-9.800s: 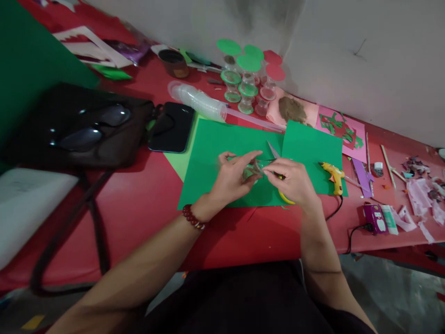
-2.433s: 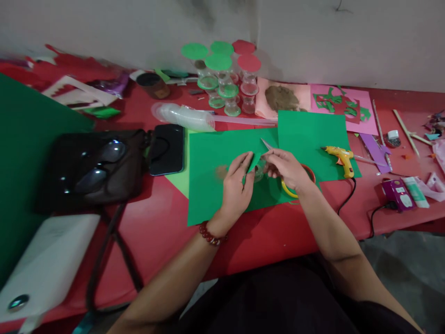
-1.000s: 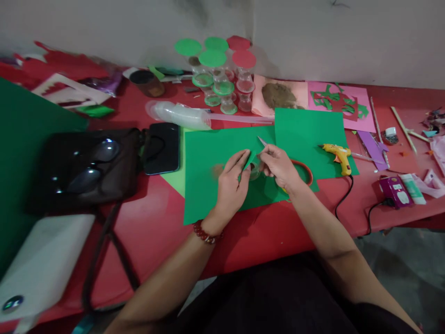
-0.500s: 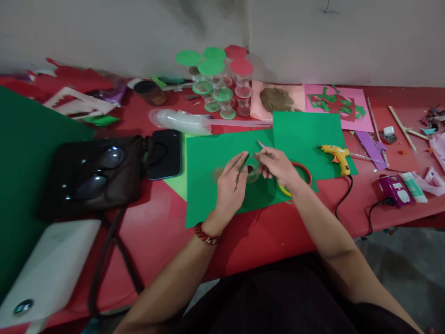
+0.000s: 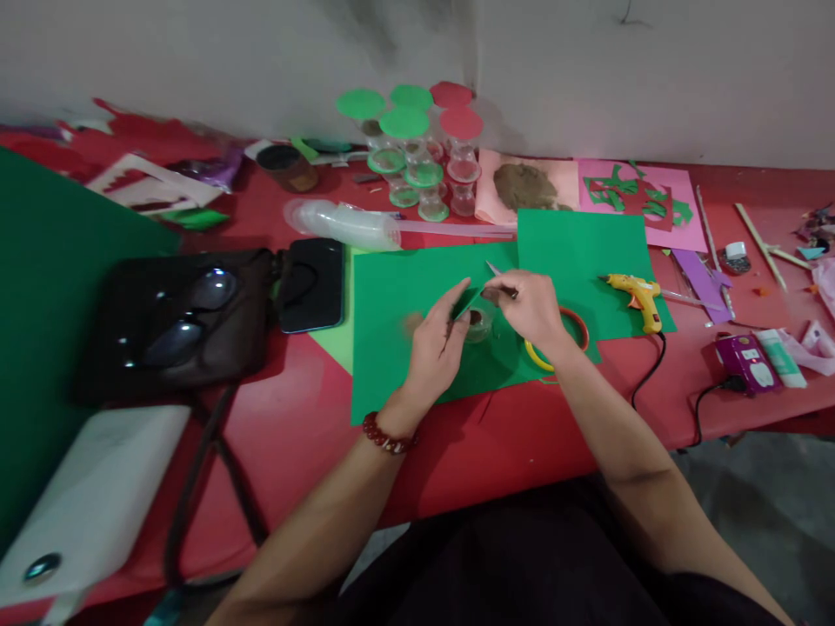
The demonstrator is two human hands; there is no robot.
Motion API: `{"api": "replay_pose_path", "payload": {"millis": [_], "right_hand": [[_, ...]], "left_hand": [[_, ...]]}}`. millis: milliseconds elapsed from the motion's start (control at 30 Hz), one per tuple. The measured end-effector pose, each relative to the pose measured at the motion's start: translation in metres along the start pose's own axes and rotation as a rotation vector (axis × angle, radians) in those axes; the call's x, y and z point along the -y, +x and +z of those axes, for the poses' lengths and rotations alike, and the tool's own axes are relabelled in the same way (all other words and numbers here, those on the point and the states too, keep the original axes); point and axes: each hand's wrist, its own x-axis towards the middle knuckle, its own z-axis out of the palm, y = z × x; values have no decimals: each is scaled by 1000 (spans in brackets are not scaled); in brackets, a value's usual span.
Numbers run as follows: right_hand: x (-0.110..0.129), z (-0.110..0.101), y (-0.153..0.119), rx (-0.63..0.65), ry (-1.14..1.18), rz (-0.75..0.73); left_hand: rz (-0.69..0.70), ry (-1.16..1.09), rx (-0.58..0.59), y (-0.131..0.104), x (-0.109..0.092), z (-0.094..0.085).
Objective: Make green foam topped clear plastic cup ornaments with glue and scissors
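Observation:
My left hand point(image 5: 438, 343) is closed on a small green paper piece point(image 5: 468, 302), held tilted between fingers and thumb. My right hand point(image 5: 525, 304) has its fingertips pinched together at the upper edge of that piece; what they grip is too small to make out. Just below the fingers, a clear plastic cup point(image 5: 479, 327) with something brown inside stands on a large green sheet point(image 5: 391, 300). A pair of scissors point(image 5: 538, 355) with yellow and orange handles lies beneath my right hand, its pointed tip showing beyond the fingers.
A yellow glue gun point(image 5: 636, 296) rests on a second green sheet point(image 5: 580, 243), its cord running right. Behind are paired-cup shapes with green and red discs point(image 5: 404, 122), stacked plastic cups point(image 5: 343, 223) and brown sand point(image 5: 524, 185) on paper. Left are a phone point(image 5: 313, 285) and a dark bag point(image 5: 189, 356).
The green paper piece has turned so more of its face shows. My right hand has shifted slightly, its fingertips now at the piece's edge. The whole view has moved a little.

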Motion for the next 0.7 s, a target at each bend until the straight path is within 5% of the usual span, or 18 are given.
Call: {"api": "replay_pose_path", "payload": {"millis": [133,267,467,600,700], "right_hand": [[-6,4,9,59,-71,-53],[-14,15,19,106,59,44],[-13,4,18,-32,12,170],[-4,-9,4,28,194,176],[3,-12,-3,125,383,332]], "left_hand": [[4,-14,6,2,0,-1],[17,-15,25,3,-3,0],[-34,-44,17,-1,0,2],[-27,-45,4,-3,3,2],[-20,-33,0,-3,2,2]]}}
